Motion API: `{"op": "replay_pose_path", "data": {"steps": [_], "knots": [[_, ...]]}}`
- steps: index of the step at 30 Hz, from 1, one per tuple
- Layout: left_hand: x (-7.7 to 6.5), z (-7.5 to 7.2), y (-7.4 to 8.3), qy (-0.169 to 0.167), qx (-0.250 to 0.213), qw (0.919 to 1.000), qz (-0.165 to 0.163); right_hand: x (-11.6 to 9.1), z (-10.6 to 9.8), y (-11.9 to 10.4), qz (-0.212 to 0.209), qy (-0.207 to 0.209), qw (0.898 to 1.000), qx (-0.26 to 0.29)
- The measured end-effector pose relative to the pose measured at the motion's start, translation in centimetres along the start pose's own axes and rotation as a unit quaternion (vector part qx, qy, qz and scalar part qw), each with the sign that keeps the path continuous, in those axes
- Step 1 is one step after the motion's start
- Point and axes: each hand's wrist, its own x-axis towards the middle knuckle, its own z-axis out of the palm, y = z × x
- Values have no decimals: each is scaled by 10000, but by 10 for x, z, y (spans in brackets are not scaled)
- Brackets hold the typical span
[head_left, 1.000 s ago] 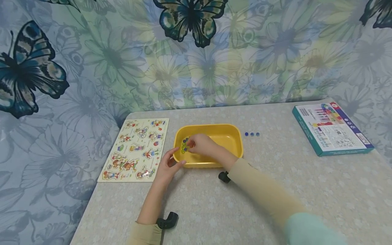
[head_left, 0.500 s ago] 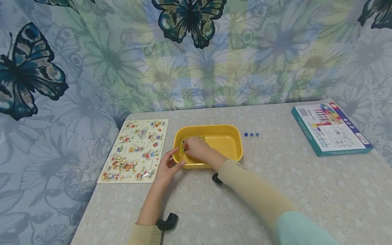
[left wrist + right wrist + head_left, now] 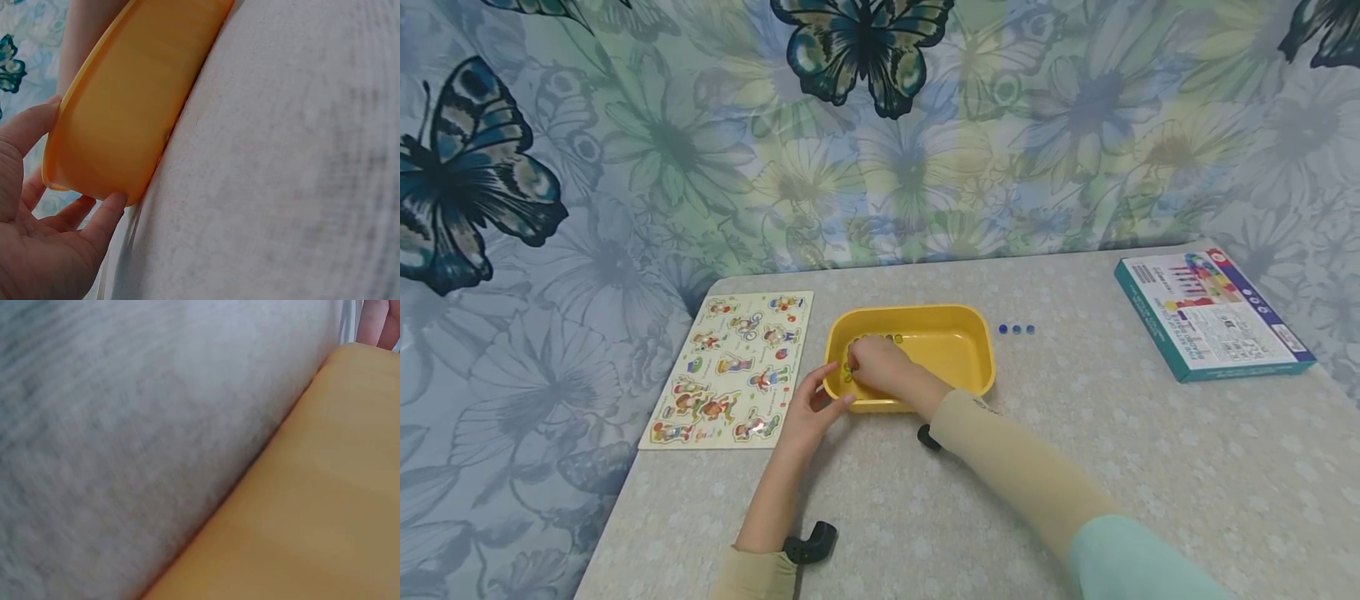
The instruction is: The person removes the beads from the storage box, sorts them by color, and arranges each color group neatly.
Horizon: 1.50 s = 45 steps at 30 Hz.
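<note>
A yellow plastic tray [image 3: 958, 315] sits on the table with small round pieces inside it. Some yellow-green pieces [image 3: 895, 338] show along its far wall, and others are partly covered at the left end. My left hand [image 3: 53, 219] holds the tray's near left corner between thumb and fingers. Down inside the left part of the tray is my right hand [image 3: 882, 364], fingers bent toward the pieces; its fingertips are hidden, so whether they pinch one cannot be seen. The right wrist view shows mainly the tray's outer wall [image 3: 306, 506]. Three small blue pieces [image 3: 1017, 330] lie in a row right of the tray.
Left of the tray lies a cream board [image 3: 726, 371] with colourful printed figures. A flat teal-edged box [image 3: 1213, 312] rests at the right back of the table. Behind the table hangs a butterfly-and-flower patterned backdrop [image 3: 1030, 150].
My right hand has shifted slightly left and lower inside the tray, exposing yellow-green pieces at the far wall. My left hand stays at the corner. The three blue pieces keep their places.
</note>
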Motion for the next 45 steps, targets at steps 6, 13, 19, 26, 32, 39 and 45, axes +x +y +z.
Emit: {"op": "replay_pose_path", "data": {"steps": [6,13,19,26,32,39,45], "knots": [[0,1,1,32,7,10000,2,-1,0,-1,-37,-83,9998,-159],[0,2,1,36,39,10000,10,-3,0,1,-108,-61,9998,-130],[-1,2,1,42,25,10000,58,-6,-3,6,-337,61,9993,127],[-2,2,2,20,-9,10000,59,-14,-14,14,-507,222,9973,488],[-2,2,2,18,-4,10000,22,-26,-30,22,-545,319,9944,851],[-1,4,1,78,-65,9999,-11,-51,-55,37,-541,531,9865,1455],[-1,3,1,109,3,9999,-83,-74,-79,66,-465,888,9774,1862]]}}
